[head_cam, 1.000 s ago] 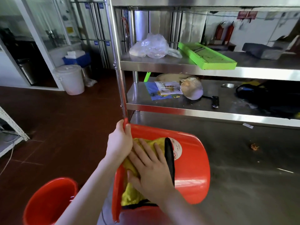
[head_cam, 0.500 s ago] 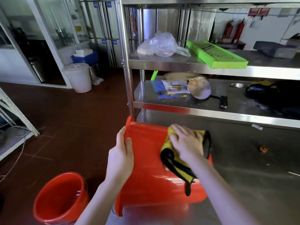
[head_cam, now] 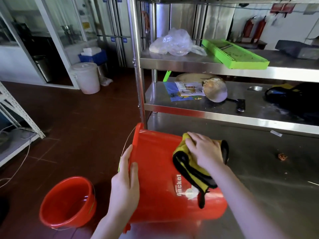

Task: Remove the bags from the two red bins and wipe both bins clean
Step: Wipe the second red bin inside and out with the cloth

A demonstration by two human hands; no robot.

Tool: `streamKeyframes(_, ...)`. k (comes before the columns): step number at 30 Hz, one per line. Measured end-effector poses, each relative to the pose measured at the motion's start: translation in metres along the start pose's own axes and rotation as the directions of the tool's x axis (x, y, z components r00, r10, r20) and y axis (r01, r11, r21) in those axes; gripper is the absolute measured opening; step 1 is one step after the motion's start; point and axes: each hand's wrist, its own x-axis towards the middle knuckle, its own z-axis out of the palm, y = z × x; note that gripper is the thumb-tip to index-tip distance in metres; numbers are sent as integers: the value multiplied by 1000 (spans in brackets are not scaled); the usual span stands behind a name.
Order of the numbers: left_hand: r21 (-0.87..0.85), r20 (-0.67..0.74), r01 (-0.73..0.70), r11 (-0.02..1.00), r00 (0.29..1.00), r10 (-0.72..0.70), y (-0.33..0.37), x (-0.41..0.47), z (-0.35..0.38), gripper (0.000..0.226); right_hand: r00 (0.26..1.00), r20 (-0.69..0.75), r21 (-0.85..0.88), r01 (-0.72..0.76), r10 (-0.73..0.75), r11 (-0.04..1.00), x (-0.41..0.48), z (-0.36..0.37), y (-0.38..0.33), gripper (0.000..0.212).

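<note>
Cloth point(head_cam: 194, 172), yellow-black, lies on the tipped red bin point(head_cam: 155, 180) under the right hand point(head_cam: 205, 152), fingers flat and spread; at nine o'clock the left hand point(head_cam: 125, 183) pinches its rim.

Colour rundown: the bin point(head_cam: 155, 169) lying on its side is bright red, with white lettering and a little white badge printed on it. My cloth point(head_cam: 195, 171) is yellow with black edging. The second bin point(head_cam: 67, 202) is the same red, and the floor point(head_cam: 77, 118) under it is a dark reddish brown. The tabletop point(head_cam: 267, 169) is dull grey steel. The shelf point(head_cam: 189, 61) has a lime green tray point(head_cam: 236, 56) and a clear bag point(head_cam: 174, 43). There's a white bucket point(head_cam: 86, 76) and a blue crate point(head_cam: 93, 56) further back.
</note>
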Motion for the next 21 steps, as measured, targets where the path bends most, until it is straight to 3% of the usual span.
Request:
streamKeyframes(2,-7,-7,-4,1000,1000,4,-2,-9,-2,42,986,145,-22,-80,83,997,15,-12,14,62)
streamKeyframes(5,13,-24,13,1000,1000,-13,-4,-10,0,39,981,193,-64,39,-26,997,29,-12,-19,62)
streamKeyframes(7,58,-30,2,998,1000,0,-4,-6,0,41,983,87,32,158,-160,987,25,-7,-58,51)
streamKeyframes(9,88,-32,-19,996,999,22,-5,2,-2,40,955,-56,108,297,-293,949,11,2,-95,55)
streamKeyframes(12,132,-66,-21,991,997,30,-9,30,-9,37,839,-220,-58,498,-498,865,-23,24,-119,65)
streamKeyframes(14,143,-79,-2,990,997,13,-8,49,-15,34,791,-243,-141,543,-561,828,-43,39,-108,68)
streamKeyframes(17,164,-88,12,986,996,3,-10,67,-27,31,791,-273,-188,515,-548,837,-64,54,-75,70)
streamKeyframes(21,190,-122,64,980,992,-41,-11,78,-43,34,888,-339,-62,310,-312,949,-72,54,-17,61)
